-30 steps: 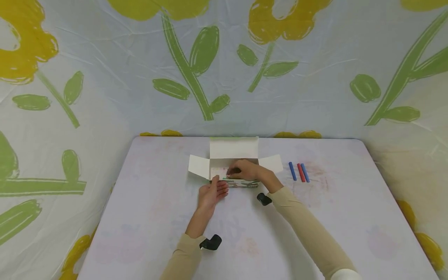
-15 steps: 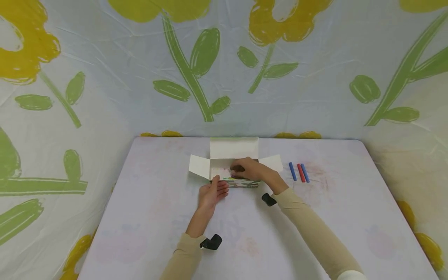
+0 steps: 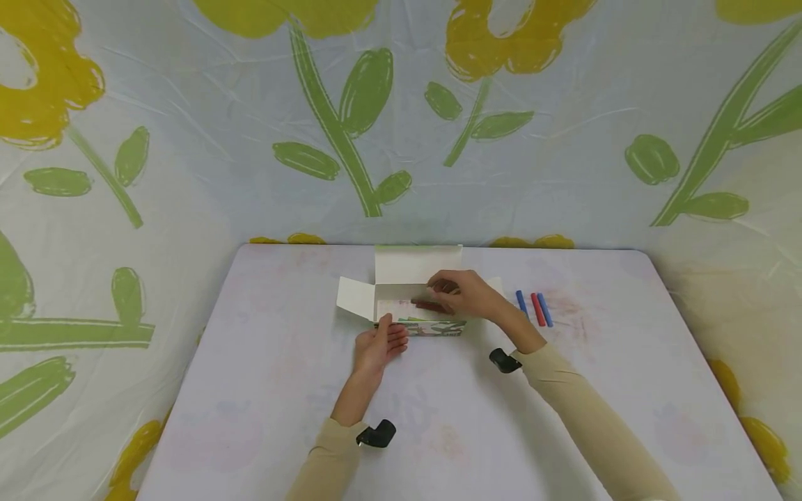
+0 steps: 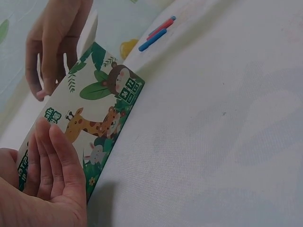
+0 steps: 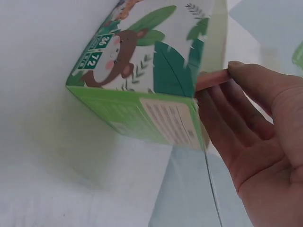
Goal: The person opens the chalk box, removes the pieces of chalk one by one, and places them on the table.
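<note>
A small cardboard box (image 3: 432, 329) with its flaps spread stands toward the table's back; its front carries cartoon animals (image 4: 87, 125). My left hand (image 3: 374, 346) holds the front wall, thumb over the rim and fingers straight against the outside (image 4: 57, 165). Above the box's right part, my right hand (image 3: 466, 293) pinches a pink chalk stick (image 5: 214, 79) between thumb and fingertips. The stick's lower end is hidden behind the box wall in the right wrist view. Inside the box, a little pale and green content shows; my right hand covers part of it.
Right of the box, a red stick (image 3: 538, 309) lies between two blue sticks, one of them a blue stick (image 3: 546, 310) close beside it. The box's left flap (image 3: 356, 298) sticks out sideways. A flower-printed cloth (image 3: 250, 139) rises behind the table.
My right hand has risen and shifted right, from inside the box to above it, and a chalk stick now shows in its fingers. My left hand has stayed at the front wall.
</note>
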Demonstrator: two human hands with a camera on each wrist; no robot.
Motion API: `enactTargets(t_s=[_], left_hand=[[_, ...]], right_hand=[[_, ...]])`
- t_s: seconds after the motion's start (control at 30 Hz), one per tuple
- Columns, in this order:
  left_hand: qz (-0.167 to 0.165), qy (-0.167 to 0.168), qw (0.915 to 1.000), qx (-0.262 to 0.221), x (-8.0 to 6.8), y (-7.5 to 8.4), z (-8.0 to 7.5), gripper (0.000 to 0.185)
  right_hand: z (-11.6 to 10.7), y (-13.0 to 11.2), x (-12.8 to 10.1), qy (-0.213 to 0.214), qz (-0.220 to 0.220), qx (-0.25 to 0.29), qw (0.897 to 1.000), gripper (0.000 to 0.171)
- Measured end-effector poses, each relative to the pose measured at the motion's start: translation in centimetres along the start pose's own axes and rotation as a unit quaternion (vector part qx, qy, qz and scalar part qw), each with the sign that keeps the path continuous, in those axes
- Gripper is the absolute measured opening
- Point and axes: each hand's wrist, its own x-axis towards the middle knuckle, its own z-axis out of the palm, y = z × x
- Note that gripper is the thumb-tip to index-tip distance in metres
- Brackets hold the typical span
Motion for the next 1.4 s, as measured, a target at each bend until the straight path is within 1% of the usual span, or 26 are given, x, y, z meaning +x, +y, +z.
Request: enactTargets(t_s=[0.2, 0.3, 0.4, 0.53, 0.63, 0.7, 0.83, 1.03, 1.27, 1.4], left_hand=[[0.002, 0.004, 1.0, -0.002, -0.3, -0.3, 0.0, 0.046], [0.003, 0.007, 1.0, -0.004, -0.4, -0.5, 0.1, 0.044], [0.005, 0.01, 0.9999, -0.002, -0.5, -0.7, 0.2, 0.044], [0.006, 0.012, 0.9999, 0.0, -0.5, -0.8, 0.3, 0.045], [0.006, 0.014, 0.9999, 0.001, -0.7, -0.8, 0.3, 0.046], [0.005, 0.016, 0.9999, 0.001, -0.8, -0.8, 0.4, 0.045], [0.007, 0.014, 0.9999, 0.002, -1.0, -0.8, 0.5, 0.046], [0.004, 0.013, 0.9999, 0.002, -0.9, -0.7, 0.5, 0.046], [0.006, 0.015, 0.9999, 0.0, -0.6, -0.7, 0.5, 0.045], [0.005, 0.013, 0.9999, 0.0, -0.6, -0.6, 0.4, 0.047]], right_hand=[[-2.0, 0.0, -1.4, 0.045, 0.029, 0.041, 0.998, 0.022], [-3.0, 0.2, -2.2, 0.065, 0.044, 0.05, 0.996, 0.025], [-3.9, 0.6, -3.1, 0.076, 0.062, 0.06, 0.993, 0.028], [-5.0, 0.9, -4.1, 0.082, 0.089, 0.088, 0.989, 0.033], [-5.8, 1.1, -5.0, 0.087, 0.106, 0.12, 0.983, 0.036], [-6.4, 1.3, -5.6, 0.094, 0.118, 0.148, 0.977, 0.037], [-7.4, 2.0, -6.7, 0.109, 0.139, 0.179, 0.968, 0.043], [-8.7, 3.6, -8.3, 0.131, 0.167, 0.189, 0.959, 0.05], [-9.2, 5.9, -10.0, 0.161, 0.204, 0.193, 0.946, 0.051], [-9.4, 7.0, -10.7, 0.168, 0.218, 0.187, 0.943, 0.051]])
